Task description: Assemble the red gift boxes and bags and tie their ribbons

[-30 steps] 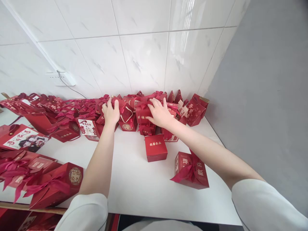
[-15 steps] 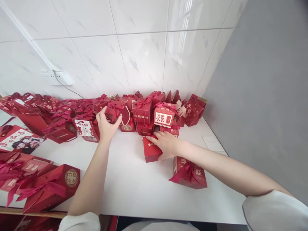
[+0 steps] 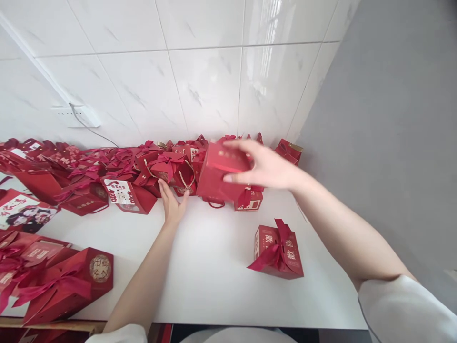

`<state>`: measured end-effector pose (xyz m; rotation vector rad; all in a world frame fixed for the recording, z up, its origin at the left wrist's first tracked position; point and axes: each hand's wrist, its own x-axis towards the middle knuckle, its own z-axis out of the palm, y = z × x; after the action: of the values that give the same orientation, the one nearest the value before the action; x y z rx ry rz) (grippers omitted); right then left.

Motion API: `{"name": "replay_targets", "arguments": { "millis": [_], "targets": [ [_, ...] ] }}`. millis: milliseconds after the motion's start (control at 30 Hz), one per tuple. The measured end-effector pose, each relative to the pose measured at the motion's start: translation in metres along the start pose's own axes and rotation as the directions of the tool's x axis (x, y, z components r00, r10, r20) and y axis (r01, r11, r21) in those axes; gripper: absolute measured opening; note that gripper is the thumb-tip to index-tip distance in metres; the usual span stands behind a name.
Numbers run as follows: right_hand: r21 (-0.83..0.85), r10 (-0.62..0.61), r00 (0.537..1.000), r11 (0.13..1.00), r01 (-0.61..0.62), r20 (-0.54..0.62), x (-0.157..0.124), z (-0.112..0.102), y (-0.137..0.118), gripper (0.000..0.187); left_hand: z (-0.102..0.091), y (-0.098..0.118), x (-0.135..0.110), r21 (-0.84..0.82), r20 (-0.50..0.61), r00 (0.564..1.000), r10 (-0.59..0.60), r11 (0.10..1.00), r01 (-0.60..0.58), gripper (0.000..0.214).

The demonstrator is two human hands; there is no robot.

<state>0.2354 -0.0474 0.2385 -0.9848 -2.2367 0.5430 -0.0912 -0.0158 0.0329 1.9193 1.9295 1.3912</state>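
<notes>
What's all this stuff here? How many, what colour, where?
Held box: one, red, in the right hand
Bow-tied box: one, red, standing apart at right
Back boxes: overlapping, uncountable, red, along the wall
Front boxes: several, red, lower left
Table: one, white, beneath the boxes
Socket: one, white, upper left
Cable: one, grey, running down from the socket
Tiled wall: one, white, behind
Plain wall: one, grey, right
Sleeves: two, white, bottom left and right
Left hand: one, bare, at the back boxes' front
Right hand: one, bare, gripping the held box
</notes>
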Motion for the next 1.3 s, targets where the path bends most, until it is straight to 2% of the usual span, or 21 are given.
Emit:
{"name": "replay_targets", "arguments": {
  "millis": [67,133,200,267,333,400,467,567,667,767,867,933,1067,1167,1200,1300],
  "targets": [
    [-0.044,0.025,0.987,0.999,-0.033,-0.161,0.027,-0.022,0.013,0.079,0.008,-0.003,-0.010,-0.004,-0.002,1.000,-0.012,1.000,0.012,0.104],
    [-0.093,0.035,0.951,0.993,-0.067,-0.308,0.061,-0.033,0.036,0.082,0.011,-0.003,-0.016,0.004,-0.018,1.000,-0.016,1.000,0.016,0.099],
    [-0.113,0.059,0.909,0.987,-0.115,-0.413,0.096,-0.030,0.061,0.082,0.011,0.001,-0.019,0.025,-0.046,0.999,-0.023,0.999,0.024,0.097],
    [-0.100,0.139,0.884,0.974,-0.203,-0.446,0.123,-0.016,0.082,0.082,0.009,0.004,-0.020,0.055,-0.076,0.997,-0.009,0.998,0.013,0.095],
    [-0.066,0.294,0.892,0.940,-0.335,-0.343,0.137,0.004,0.094,0.081,0.006,0.006,-0.021,0.087,-0.097,0.995,0.037,0.996,-0.028,0.095],
    [-0.040,0.385,0.882,0.911,-0.410,-0.273,0.138,0.022,0.099,0.085,0.005,0.007,-0.022,0.117,-0.102,0.992,0.078,0.991,-0.066,0.097],
    [-0.017,0.383,0.878,0.914,-0.405,-0.287,0.134,0.034,0.103,0.087,0.006,0.008,-0.023,0.137,-0.099,0.991,0.091,0.988,-0.077,0.100],
    [0.043,0.330,0.899,0.942,-0.332,-0.288,0.126,0.038,0.110,0.089,0.009,0.009,-0.025,0.172,-0.094,0.991,0.099,0.982,-0.081,0.099],
    [0.127,0.342,0.923,0.938,-0.324,-0.173,0.122,0.036,0.119,0.088,0.011,0.008,-0.025,0.199,-0.080,0.990,0.112,0.975,-0.095,0.096],
    [0.149,0.328,0.939,0.938,-0.312,-0.101,0.117,0.035,0.123,0.077,0.009,0.006,-0.023,0.180,-0.060,0.990,0.127,0.977,-0.114,0.096],
    [0.126,0.265,0.953,0.961,-0.248,-0.149,0.101,0.035,0.113,0.062,0.005,0.008,-0.022,0.127,-0.041,0.982,0.182,0.976,-0.176,0.095],
    [0.127,0.225,0.959,0.970,-0.205,-0.170,0.080,0.033,0.098,0.053,0.003,0.014,-0.025,0.093,-0.046,0.975,0.215,0.973,-0.210,0.090],
    [0.104,0.116,0.989,0.989,-0.106,-0.095,0.015,0.027,0.052,0.040,-0.009,0.040,-0.038,0.063,-0.082,0.963,0.256,0.966,-0.251,0.070],
    [-0.049,-0.009,0.997,0.999,0.006,-0.076,-0.045,0.017,0.024,0.033,-0.036,0.059,-0.047,0.144,-0.115,0.958,0.261,0.959,-0.244,0.053],
    [-0.082,-0.010,0.995,0.997,0.002,-0.096,-0.064,0.013,0.020,0.033,-0.049,0.062,-0.049,0.199,-0.140,0.959,0.244,0.956,-0.214,0.050],
    [-0.142,0.029,0.983,0.988,-0.056,-0.181,-0.111,0.003,0.021,0.031,-0.091,0.060,-0.049,0.365,-0.243,0.961,0.130,0.930,-0.034,0.058]
  ]
}}
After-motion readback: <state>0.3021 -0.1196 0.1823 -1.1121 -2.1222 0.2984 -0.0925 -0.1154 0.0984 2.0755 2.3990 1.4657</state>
